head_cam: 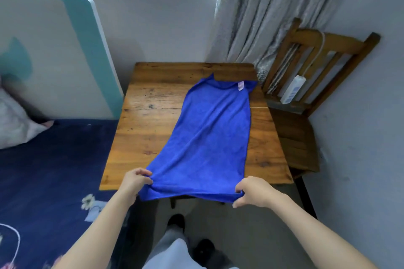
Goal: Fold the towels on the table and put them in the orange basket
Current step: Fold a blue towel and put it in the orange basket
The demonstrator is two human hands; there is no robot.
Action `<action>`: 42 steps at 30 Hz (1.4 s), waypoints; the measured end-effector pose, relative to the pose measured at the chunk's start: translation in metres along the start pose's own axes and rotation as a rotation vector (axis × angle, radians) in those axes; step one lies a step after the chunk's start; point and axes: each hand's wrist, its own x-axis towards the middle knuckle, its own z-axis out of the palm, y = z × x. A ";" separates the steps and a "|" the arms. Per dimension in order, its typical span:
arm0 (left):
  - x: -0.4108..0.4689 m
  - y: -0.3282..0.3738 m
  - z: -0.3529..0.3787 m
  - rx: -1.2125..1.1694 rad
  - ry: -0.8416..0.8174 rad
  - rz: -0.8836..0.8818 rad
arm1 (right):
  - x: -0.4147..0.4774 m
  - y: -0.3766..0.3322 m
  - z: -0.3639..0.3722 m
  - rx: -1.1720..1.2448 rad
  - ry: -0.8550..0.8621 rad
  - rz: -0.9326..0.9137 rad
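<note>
A blue towel (209, 133) lies stretched lengthwise across the wooden table (144, 120), its far end with a small pink label near the table's back edge. The near end hangs just past the front edge. My left hand (136, 181) pinches the near left corner. At the near right corner, my right hand (251, 191) pinches the towel's edge. Both corners are lifted slightly off the table. No orange basket is in view.
A bed with a dark blue floral sheet (50, 172) and a pillow (15, 120) borders the table's left side. A wooden chair (306, 98) with a white power strip (291, 88) stands at the right, by a grey curtain (269, 13). My feet are on the floor below.
</note>
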 end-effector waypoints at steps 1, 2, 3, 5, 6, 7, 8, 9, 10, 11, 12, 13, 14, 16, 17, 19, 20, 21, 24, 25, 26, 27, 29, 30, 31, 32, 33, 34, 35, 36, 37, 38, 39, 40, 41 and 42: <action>-0.002 -0.005 -0.002 -0.015 -0.027 -0.052 | -0.001 -0.001 0.002 0.016 -0.027 0.010; -0.003 -0.009 -0.004 -0.018 -0.051 -0.096 | -0.001 -0.002 0.002 0.027 -0.048 0.025; -0.004 -0.011 -0.007 -0.003 -0.066 -0.128 | 0.000 -0.001 0.002 0.037 -0.060 0.043; -0.002 -0.013 -0.011 0.054 -0.081 -0.153 | 0.002 0.003 0.003 0.053 -0.059 0.091; -0.001 -0.011 -0.013 0.073 -0.084 -0.161 | 0.003 0.006 0.003 0.075 -0.049 0.122; 0.000 -0.009 -0.015 0.084 -0.087 -0.176 | 0.004 0.007 0.004 0.123 -0.041 0.154; 0.002 -0.008 -0.018 0.093 -0.093 -0.185 | 0.004 0.009 0.005 0.208 -0.034 0.179; 0.004 -0.007 -0.021 0.093 -0.104 -0.199 | 0.005 0.009 0.005 0.309 -0.028 0.196; 0.006 -0.008 -0.025 0.088 -0.119 -0.225 | 0.004 0.010 0.005 0.393 -0.026 0.202; 0.009 -0.009 -0.029 0.086 -0.134 -0.258 | 0.004 0.010 0.005 0.442 -0.027 0.202; 0.012 -0.011 -0.033 0.091 -0.144 -0.286 | 0.003 0.010 0.005 0.464 -0.030 0.204; 0.014 -0.014 -0.038 0.100 -0.150 -0.314 | 0.003 0.010 0.005 0.480 -0.032 0.210; 0.015 -0.016 -0.041 0.109 -0.151 -0.340 | 0.002 0.010 0.004 0.501 -0.033 0.223; 0.017 -0.020 -0.049 0.117 -0.153 -0.363 | 0.000 0.008 0.002 0.557 -0.027 0.254; 0.018 -0.020 -0.051 0.117 -0.166 -0.364 | -0.001 0.007 0.000 0.575 -0.013 0.269; 0.020 -0.017 -0.053 0.107 -0.196 -0.347 | -0.002 0.005 -0.004 0.610 0.044 0.300; 0.022 -0.012 -0.054 0.092 -0.216 -0.337 | -0.001 0.004 -0.006 0.633 0.084 0.317; 0.023 -0.005 -0.054 0.062 -0.244 -0.332 | -0.001 0.002 -0.009 0.656 0.125 0.328; 0.025 0.018 -0.055 -0.205 -0.376 -0.376 | -0.003 0.000 -0.018 0.746 0.240 0.345; 0.024 0.025 -0.055 -0.318 -0.421 -0.400 | -0.004 0.000 -0.020 0.780 0.278 0.353; 0.025 0.031 -0.055 -0.393 -0.443 -0.409 | -0.005 0.000 -0.022 0.807 0.314 0.363; 0.025 0.036 -0.055 -0.429 -0.449 -0.405 | -0.006 -0.001 -0.023 0.825 0.343 0.375; 0.026 0.041 -0.054 -0.446 -0.404 -0.380 | -0.007 -0.001 -0.023 0.844 0.387 0.408; 0.027 0.044 -0.053 -0.412 -0.367 -0.345 | -0.007 -0.001 -0.022 0.858 0.416 0.422; 0.028 0.045 -0.053 -0.356 -0.332 -0.291 | -0.007 -0.002 -0.022 0.875 0.451 0.433; 0.029 0.048 -0.054 -0.290 -0.307 -0.227 | -0.006 -0.003 -0.022 0.892 0.488 0.437; 0.031 0.050 -0.053 -0.234 -0.283 -0.166 | -0.004 -0.005 -0.022 0.913 0.526 0.435; 0.034 0.052 -0.052 -0.193 -0.254 -0.116 | 0.000 -0.006 -0.023 0.933 0.560 0.434; 0.036 0.054 -0.050 -0.158 -0.222 -0.075 | 0.006 -0.009 -0.023 0.954 0.585 0.433; 0.039 0.055 -0.046 -0.123 -0.187 -0.042 | 0.013 -0.010 -0.022 0.962 0.598 0.435; 0.044 0.056 -0.042 -0.092 -0.151 -0.015 | 0.021 -0.010 -0.020 0.958 0.598 0.434; 0.049 0.054 -0.037 -0.069 -0.116 0.004 | 0.029 -0.010 -0.016 0.942 0.585 0.438; 0.056 0.051 -0.032 -0.052 -0.086 0.015 | 0.037 -0.009 -0.010 0.917 0.560 0.451; 0.063 0.047 -0.028 -0.027 -0.057 0.017 | 0.045 -0.007 -0.004 0.874 0.527 0.463; 0.071 0.040 -0.024 0.013 -0.031 0.016 | 0.052 -0.004 0.004 0.819 0.480 0.463; 0.078 0.032 -0.021 0.072 -0.006 0.014 | 0.059 -0.003 0.012 0.763 0.412 0.452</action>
